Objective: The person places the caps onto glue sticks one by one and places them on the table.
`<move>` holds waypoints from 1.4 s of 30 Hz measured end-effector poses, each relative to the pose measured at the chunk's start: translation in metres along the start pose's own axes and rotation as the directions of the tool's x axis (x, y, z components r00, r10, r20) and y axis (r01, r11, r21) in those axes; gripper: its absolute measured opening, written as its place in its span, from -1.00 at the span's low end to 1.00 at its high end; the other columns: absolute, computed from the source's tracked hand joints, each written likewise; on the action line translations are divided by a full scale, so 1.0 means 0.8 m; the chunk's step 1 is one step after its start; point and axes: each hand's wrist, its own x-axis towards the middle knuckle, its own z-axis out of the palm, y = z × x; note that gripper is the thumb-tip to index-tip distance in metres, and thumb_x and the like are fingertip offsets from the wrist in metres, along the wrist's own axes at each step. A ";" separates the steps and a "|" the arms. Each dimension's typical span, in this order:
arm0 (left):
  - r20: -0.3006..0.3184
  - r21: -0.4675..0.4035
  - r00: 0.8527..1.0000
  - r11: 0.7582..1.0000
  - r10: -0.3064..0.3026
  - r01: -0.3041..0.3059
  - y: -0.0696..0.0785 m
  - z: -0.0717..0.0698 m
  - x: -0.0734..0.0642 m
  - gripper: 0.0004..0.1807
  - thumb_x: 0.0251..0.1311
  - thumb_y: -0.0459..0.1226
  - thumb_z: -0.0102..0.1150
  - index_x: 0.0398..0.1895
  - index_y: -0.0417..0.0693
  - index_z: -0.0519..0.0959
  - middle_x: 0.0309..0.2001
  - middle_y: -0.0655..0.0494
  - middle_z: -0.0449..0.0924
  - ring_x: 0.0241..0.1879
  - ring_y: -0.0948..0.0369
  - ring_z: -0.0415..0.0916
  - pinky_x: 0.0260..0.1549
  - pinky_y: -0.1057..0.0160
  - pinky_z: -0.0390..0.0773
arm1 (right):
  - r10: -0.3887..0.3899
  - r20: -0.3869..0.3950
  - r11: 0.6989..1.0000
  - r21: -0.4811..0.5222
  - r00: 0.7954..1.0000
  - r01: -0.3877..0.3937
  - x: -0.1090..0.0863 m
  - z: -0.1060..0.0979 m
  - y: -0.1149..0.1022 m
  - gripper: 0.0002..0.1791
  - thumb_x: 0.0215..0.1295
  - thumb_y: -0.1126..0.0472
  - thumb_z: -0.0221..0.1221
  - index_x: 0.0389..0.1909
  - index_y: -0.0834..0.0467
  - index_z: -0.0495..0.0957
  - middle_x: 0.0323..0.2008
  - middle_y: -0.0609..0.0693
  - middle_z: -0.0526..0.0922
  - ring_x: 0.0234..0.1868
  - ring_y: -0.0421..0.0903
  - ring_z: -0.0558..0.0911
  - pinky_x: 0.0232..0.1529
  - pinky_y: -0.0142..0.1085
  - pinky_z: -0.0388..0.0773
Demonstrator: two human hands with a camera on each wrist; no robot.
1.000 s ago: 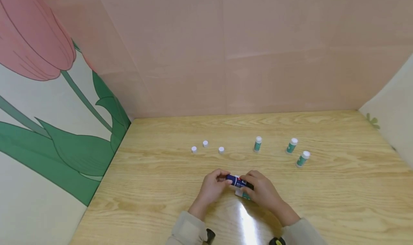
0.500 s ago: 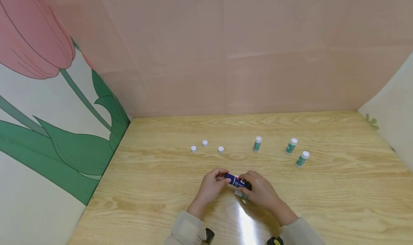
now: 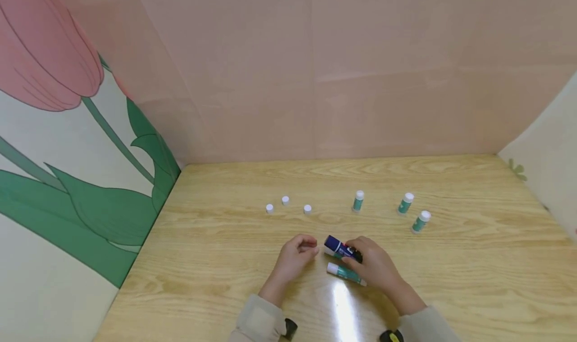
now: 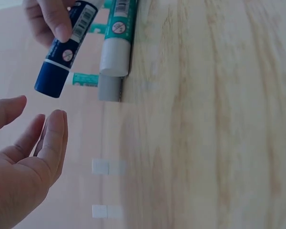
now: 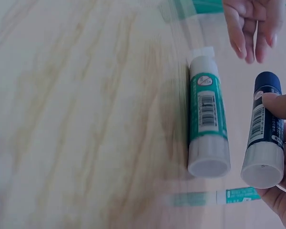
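My right hand (image 3: 377, 268) grips a navy glue stick (image 3: 334, 244) between thumb and fingers, its navy cap pointing left. In the right wrist view, the pale base of this glue stick (image 5: 264, 124) faces the camera. To its left, my left hand (image 3: 292, 263) holds nothing; the fingers are loosely bent and a small gap separates them from the cap. A green glue stick with a white cap (image 3: 346, 273) lies on the table below the right hand. Behind the navy one, a second green glue stick (image 3: 331, 253) lies partly hidden.
Three small white caps (image 3: 285, 201) sit on the wooden table (image 3: 203, 262) behind the left hand. Farther right, three green glue sticks with white caps stand upright: one (image 3: 358, 202) alone, two (image 3: 405, 203) close together. A pink backdrop (image 3: 315, 106) rises at the table's far edge.
The left hand has let go of the navy cap. The right hand has moved slightly right with the navy glue stick, and more of the green glue stick below it shows.
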 end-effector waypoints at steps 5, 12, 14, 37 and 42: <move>0.005 0.003 1.000 1.000 -0.012 0.012 -0.001 0.000 -0.001 -0.79 0.04 -0.29 0.13 -0.24 -0.19 0.49 -0.33 0.17 0.50 -0.33 0.30 0.43 -0.37 0.38 0.45 | 0.003 -0.008 1.000 -0.003 1.000 -0.003 -0.003 -0.001 0.006 -0.68 -0.06 0.20 0.27 -0.24 0.23 0.52 -0.34 -0.02 0.51 -0.32 -0.14 0.48 -0.30 -0.22 0.46; -0.001 -0.003 1.000 1.000 -0.031 0.031 0.001 -0.001 -0.003 -0.77 0.04 -0.28 0.13 -0.23 -0.20 0.49 -0.33 0.16 0.49 -0.34 0.29 0.43 -0.38 0.37 0.45 | 0.026 -0.024 1.000 -0.011 0.999 -0.027 -0.006 -0.006 0.016 -0.67 -0.06 0.23 0.26 -0.24 0.27 0.51 -0.34 -0.01 0.50 -0.34 -0.15 0.46 -0.33 -0.22 0.45; 0.003 -0.004 1.000 1.000 -0.023 0.023 0.001 -0.001 -0.003 -0.77 0.04 -0.28 0.13 -0.24 -0.22 0.49 -0.34 0.15 0.50 -0.35 0.30 0.44 -0.39 0.37 0.45 | 0.038 -0.019 0.999 -0.018 0.999 -0.039 -0.008 -0.008 0.018 -0.67 -0.04 0.21 0.25 -0.23 0.27 0.50 -0.35 -0.01 0.50 -0.35 -0.15 0.46 -0.33 -0.22 0.45; 0.015 0.006 1.000 1.000 0.016 -0.016 -0.003 -0.001 -0.005 -0.78 0.05 -0.29 0.12 -0.24 -0.24 0.49 -0.33 0.11 0.51 -0.34 0.26 0.45 -0.40 0.37 0.45 | 0.171 0.010 0.984 -0.050 0.985 -0.171 -0.017 -0.025 0.046 -0.65 -0.03 0.22 0.23 -0.22 0.33 0.48 -0.36 0.07 0.51 -0.41 -0.10 0.45 -0.42 -0.20 0.42; 0.019 -0.014 1.000 1.000 0.016 -0.016 0.010 -0.002 -0.010 -0.78 0.06 -0.35 0.10 -0.24 -0.31 0.47 -0.31 0.02 0.51 -0.33 0.20 0.44 -0.40 0.36 0.44 | 0.211 0.035 0.976 -0.068 0.977 -0.209 -0.018 -0.026 0.047 -0.66 -0.02 0.24 0.21 -0.22 0.35 0.48 -0.34 0.12 0.51 -0.36 -0.03 0.48 -0.34 -0.11 0.43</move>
